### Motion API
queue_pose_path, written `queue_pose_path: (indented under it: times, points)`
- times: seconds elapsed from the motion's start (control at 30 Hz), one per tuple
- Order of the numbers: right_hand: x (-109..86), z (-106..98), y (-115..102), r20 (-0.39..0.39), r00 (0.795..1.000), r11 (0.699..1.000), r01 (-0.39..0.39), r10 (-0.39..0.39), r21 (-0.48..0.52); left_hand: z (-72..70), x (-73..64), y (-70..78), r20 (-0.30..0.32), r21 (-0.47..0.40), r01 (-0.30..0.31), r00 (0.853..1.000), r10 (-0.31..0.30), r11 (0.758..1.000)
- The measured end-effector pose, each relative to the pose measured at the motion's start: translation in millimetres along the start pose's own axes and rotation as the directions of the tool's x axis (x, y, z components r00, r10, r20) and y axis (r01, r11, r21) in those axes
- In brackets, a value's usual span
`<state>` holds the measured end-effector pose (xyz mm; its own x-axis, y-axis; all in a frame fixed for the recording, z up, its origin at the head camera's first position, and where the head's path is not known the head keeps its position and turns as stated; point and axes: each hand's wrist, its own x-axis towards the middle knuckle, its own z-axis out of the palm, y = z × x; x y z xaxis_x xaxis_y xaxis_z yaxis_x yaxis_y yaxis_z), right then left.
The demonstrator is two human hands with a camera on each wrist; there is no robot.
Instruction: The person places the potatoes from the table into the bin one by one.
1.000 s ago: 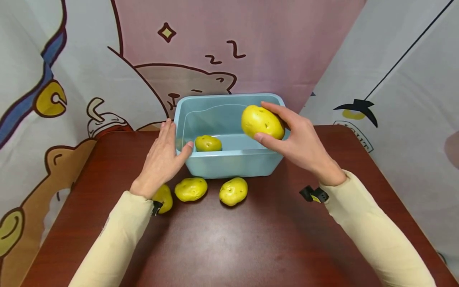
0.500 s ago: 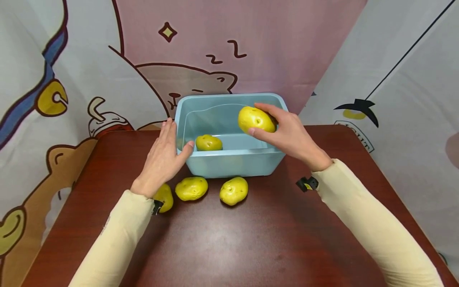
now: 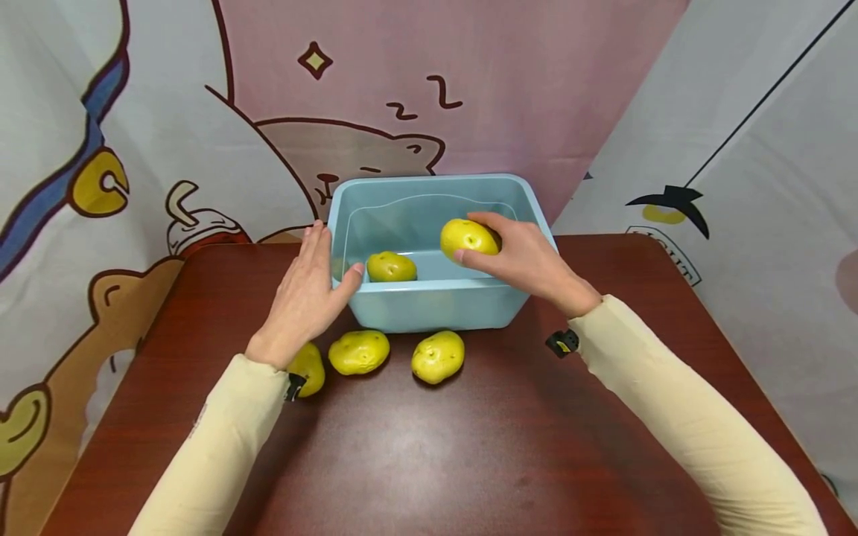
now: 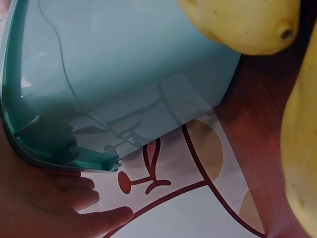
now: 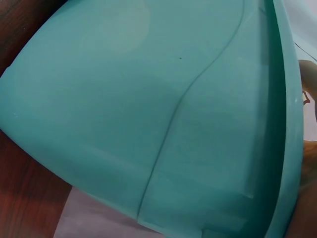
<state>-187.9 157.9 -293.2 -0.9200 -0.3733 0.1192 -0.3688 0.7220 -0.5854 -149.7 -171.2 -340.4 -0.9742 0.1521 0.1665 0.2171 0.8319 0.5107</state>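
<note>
My right hand (image 3: 529, 257) grips a yellow potato (image 3: 467, 237) between thumb and fingers, inside the opening of a light blue plastic bin (image 3: 436, 307). Another potato (image 3: 392, 266) lies on the bin's floor at the left. With fingers straight, my left hand (image 3: 302, 294) rests against the bin's left end, its thumb at the front rim; the left wrist view has this hand (image 4: 74, 203) at the bin's rim. In the right wrist view the bin's outer wall (image 5: 163, 109) fills most of the picture and hides the held potato.
In front of the bin, three potatoes lie on the dark red-brown table (image 3: 429, 454): one at the middle (image 3: 438, 357), one further left (image 3: 359, 352), and one partly behind the left wrist (image 3: 308, 370). A cartoon-printed cloth (image 3: 523, 82) hangs behind the table.
My right hand has moved left and lower with the potato, from over the bin's right side down into its opening. The left hand and the other potatoes have stayed put.
</note>
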Motion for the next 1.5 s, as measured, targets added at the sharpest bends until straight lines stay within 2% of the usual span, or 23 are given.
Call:
queue_pose_path:
  times: [0.17, 0.37, 0.47, 0.57, 0.67, 0.73, 0.8, 0.9, 1.03, 1.17, 1.3, 1.43, 1.5]
  points:
    - [2.4, 1.6, 0.4, 0.037, 0.999, 0.998, -0.027, 0.029, -0.048, -0.6, 0.4, 0.0, 0.004, 0.000, 0.002, 1.000, -0.002, 1.000]
    - [0.4, -0.7, -0.3, 0.066, 0.997, 0.998, -0.035, 0.038, -0.048, -0.8, 0.6, 0.2, 0.003, 0.002, -0.001, 1.000, 0.001, 1.000]
    - [-5.9, -2.4, -1.5, 0.021, 1.000, 0.999, 0.008, -0.007, -0.047, -0.7, 0.4, 0.3, 0.004, -0.001, 0.000, 1.000, 0.000, 1.000]
    - [-16.2, -2.1, -3.4, -0.046, 0.993, 0.992, 0.102, -0.105, -0.069, -1.1, -0.1, 0.2, 0.007, -0.004, 0.003, 1.000, -0.003, 1.000]
    - [-29.5, 0.3, -5.7, -0.114, 0.970, 0.974, 0.205, -0.216, -0.100, -1.5, -0.5, -0.1, 0.010, -0.006, 0.008, 1.000, -0.008, 1.000]
    - [-39.1, 3.4, -7.1, -0.157, 0.945, 0.955, 0.272, -0.288, -0.116, -1.5, -0.5, 0.1, 0.009, -0.006, 0.009, 1.000, -0.009, 1.000]
    - [-48.3, 7.7, -8.4, -0.196, 0.914, 0.933, 0.336, -0.356, -0.127, -1.2, -0.4, 0.3, 0.010, -0.007, 0.010, 1.000, -0.010, 1.000]
    - [-60.6, 16.4, -10.7, -0.244, 0.853, 0.887, 0.439, -0.461, -0.142, -0.4, -0.2, 0.4, 0.012, -0.008, 0.011, 1.000, -0.011, 1.000]
    - [-73.7, 30.0, -12.8, -0.267, 0.779, 0.823, 0.543, -0.568, -0.166, -0.2, -0.3, 0.0, 0.014, -0.007, 0.015, 1.000, -0.015, 1.000]
    - [-83.1, 43.4, -12.7, -0.253, 0.731, 0.772, 0.616, -0.634, -0.155, -0.7, 0.0, -0.6, 0.008, -0.007, 0.013, 1.000, -0.013, 1.000]
    - [-89.1, 58.6, -9.3, -0.199, 0.703, 0.728, 0.678, -0.683, -0.105, -0.8, 0.5, -1.3, 0.003, -0.010, 0.008, 1.000, -0.008, 1.000]
    - [-92.1, 74.5, -3.6, -0.085, 0.722, 0.727, 0.686, -0.686, -0.036, -0.1, 0.7, -1.7, 0.001, -0.012, 0.006, 1.000, -0.006, 1.000]
    - [-92.8, 81.1, -0.7, -0.024, 0.748, 0.748, 0.663, -0.663, 0.004, 0.3, 0.7, -1.7, -0.001, -0.013, 0.005, 1.000, -0.005, 1.000]
